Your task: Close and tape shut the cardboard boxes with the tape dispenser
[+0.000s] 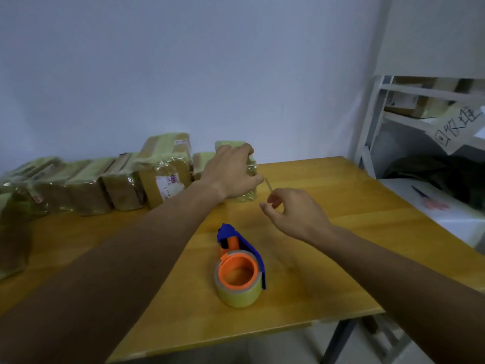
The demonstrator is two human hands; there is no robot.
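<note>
A blue and orange tape dispenser [240, 266] with a yellowish tape roll lies on the wooden table [341, 232], in the middle, with neither hand on it. My left hand [231, 172] grips a tape-wrapped cardboard box [250, 177] standing near the far side of the table. My right hand [291, 211] hovers just right of that box with fingers curled, and seems to pinch a thin strip of tape [269, 185] that runs to the box.
A row of several taped boxes [105, 185] lines the wall at the left and back. A white shelf unit [420, 114] with boxes stands at the right. Below it, scissors [427, 200] lie on a white surface.
</note>
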